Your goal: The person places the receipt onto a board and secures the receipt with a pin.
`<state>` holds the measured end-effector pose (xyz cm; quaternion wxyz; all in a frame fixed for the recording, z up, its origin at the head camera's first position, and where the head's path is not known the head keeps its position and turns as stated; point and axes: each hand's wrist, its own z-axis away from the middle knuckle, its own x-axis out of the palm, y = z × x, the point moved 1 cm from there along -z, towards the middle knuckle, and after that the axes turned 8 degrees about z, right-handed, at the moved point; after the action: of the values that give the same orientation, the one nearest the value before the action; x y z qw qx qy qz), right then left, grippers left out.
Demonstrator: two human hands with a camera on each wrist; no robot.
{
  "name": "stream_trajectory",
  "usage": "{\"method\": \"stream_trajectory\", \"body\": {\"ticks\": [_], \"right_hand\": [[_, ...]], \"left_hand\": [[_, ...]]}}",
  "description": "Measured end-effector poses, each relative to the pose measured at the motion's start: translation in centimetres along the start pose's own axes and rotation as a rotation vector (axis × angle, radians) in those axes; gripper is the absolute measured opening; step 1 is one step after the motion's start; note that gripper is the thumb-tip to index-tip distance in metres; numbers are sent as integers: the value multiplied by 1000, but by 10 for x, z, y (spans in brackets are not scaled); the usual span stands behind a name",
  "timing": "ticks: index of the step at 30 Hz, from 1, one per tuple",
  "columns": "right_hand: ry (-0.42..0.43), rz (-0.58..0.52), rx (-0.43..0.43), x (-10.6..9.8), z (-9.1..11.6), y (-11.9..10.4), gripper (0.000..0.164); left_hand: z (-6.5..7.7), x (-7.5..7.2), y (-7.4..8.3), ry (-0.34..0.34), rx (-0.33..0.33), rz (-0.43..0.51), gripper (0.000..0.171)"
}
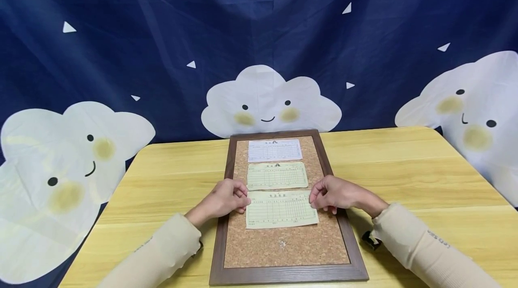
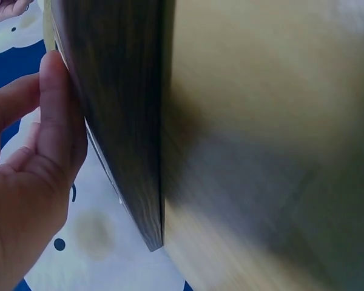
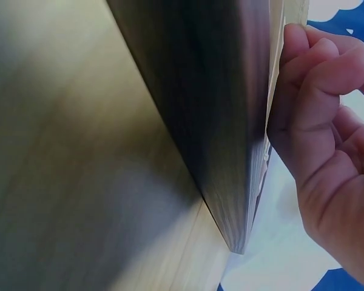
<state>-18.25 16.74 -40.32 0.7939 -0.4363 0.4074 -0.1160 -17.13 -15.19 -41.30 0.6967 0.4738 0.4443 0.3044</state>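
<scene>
A pale green printed form slip (image 1: 281,217) lies over the lower half of a wood-framed cork board (image 1: 319,247). My left hand (image 1: 226,198) pinches its left edge between thumb and fingers, and my right hand (image 1: 333,192) pinches the right edge near the upper corner. Above it on the cork are a second green slip (image 1: 277,176) and, at the top, a white slip (image 1: 275,151). In the left wrist view my fingertips (image 2: 53,63) are at the slip's edge, past the dark frame (image 2: 118,121). The right wrist view has the slip (image 3: 298,11) at my fingertips.
The board lies on a yellow wood-grain table (image 1: 174,166), its far end near a dark blue curtain (image 1: 162,18) with smiling clouds. A small worn patch (image 1: 282,244) marks the cork below the lowest slip. Black wrist gear (image 1: 370,240) shows by the right sleeve.
</scene>
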Motion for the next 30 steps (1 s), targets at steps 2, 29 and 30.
{"method": "stream_trajectory", "body": {"ticks": [2, 29, 30], "right_hand": [[4, 11, 7, 0, 0, 0, 4], [72, 127, 51, 12, -2, -7, 13], [78, 132, 53, 12, -2, -7, 13]], "left_hand": [[0, 1, 0, 2, -1, -21, 12], [0, 7, 6, 80, 6, -192, 25], [0, 7, 6, 78, 13, -192, 26]]}}
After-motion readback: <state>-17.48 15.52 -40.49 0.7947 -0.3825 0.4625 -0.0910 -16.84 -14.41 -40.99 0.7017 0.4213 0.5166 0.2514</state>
